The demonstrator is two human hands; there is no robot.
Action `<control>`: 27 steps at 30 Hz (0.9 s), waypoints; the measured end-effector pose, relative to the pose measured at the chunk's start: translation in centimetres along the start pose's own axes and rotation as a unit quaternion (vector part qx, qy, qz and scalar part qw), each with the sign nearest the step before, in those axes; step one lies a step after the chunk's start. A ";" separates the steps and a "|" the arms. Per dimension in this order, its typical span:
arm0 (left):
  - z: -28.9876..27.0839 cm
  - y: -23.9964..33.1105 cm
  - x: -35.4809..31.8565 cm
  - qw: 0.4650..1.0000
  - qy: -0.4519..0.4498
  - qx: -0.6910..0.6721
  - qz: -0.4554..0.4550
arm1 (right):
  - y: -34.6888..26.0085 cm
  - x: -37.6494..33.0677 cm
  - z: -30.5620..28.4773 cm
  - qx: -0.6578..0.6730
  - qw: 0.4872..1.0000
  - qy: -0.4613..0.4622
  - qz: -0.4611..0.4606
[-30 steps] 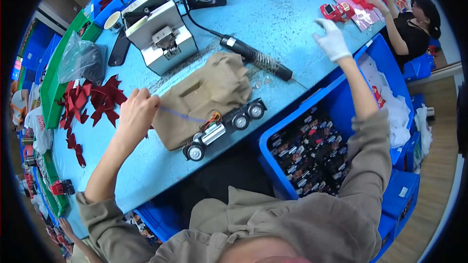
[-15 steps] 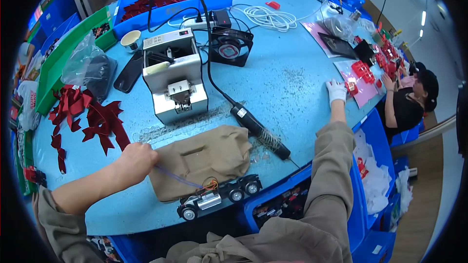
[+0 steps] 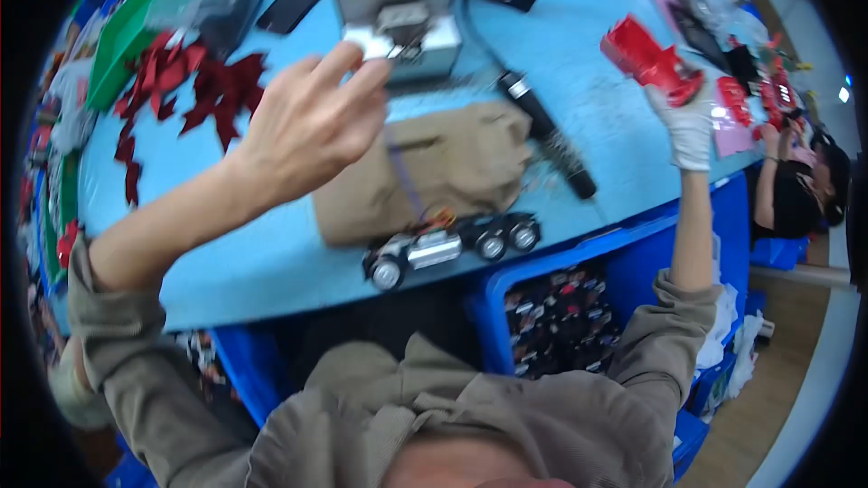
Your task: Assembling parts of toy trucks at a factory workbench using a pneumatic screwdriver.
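Your right hand: white cloth glove, matt. You see glossy red plastic shell; black wheeled plastic chassis with shiny silver block; wrinkled matt tan cloth bundle; velvety dark-red ribbon bows; glossy light-blue bench.

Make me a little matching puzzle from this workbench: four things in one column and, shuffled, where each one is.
Things
1. Large red plastic piece
2. Toy truck chassis
3. Dark red ribbons
4. Black handheld tool

Places
A. Lying just to the right of the tan cushion
B. On the left part of the blue table
C. In the white-gloved right hand
D. By the table's near edge, wheel hubs showing

Right pairs: 1-C, 2-D, 3-B, 4-A
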State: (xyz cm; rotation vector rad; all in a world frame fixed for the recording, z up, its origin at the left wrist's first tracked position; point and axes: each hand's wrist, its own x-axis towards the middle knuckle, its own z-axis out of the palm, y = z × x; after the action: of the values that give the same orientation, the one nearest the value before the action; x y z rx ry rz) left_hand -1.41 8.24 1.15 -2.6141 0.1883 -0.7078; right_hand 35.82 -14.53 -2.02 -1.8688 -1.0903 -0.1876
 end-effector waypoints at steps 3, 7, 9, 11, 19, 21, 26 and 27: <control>-0.9 0.3 -0.2 0.999 0.020 -0.031 0.002 | -7.6 -2.8 4.2 0.202 0.977 -0.056 -0.044; -2.2 0.8 -0.7 0.992 0.053 -0.117 -0.017 | -13.2 -5.1 7.8 0.222 0.929 -0.295 0.013; -2.5 1.2 -0.6 0.981 0.048 -0.180 -0.057 | -13.3 -5.4 8.8 0.179 0.918 -0.354 0.015; -2.1 1.5 -0.5 0.967 0.034 -0.234 -0.097 | -12.2 -6.2 10.4 0.169 0.893 -0.417 0.022; 4.4 4.4 -0.1 0.879 -0.128 -0.402 -0.224 | -11.0 -8.0 11.7 0.319 0.899 -0.265 0.141; 4.5 4.3 0.8 0.870 -0.182 -0.393 -0.233 | -8.3 -8.8 12.2 0.403 0.862 -0.175 0.254; 4.4 2.8 1.9 0.824 -0.311 -0.424 -0.212 | -2.7 -8.5 10.8 -0.139 0.933 -0.325 0.063; 4.5 2.6 1.8 0.811 -0.323 -0.442 -0.205 | -2.5 -8.3 10.8 -0.127 0.918 -0.362 0.103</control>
State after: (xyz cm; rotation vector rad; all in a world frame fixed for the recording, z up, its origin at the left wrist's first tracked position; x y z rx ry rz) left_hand 2.39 7.11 -2.68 -3.6661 -0.3610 0.3201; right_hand 25.79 -10.71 -10.82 -2.3516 -1.3818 0.5564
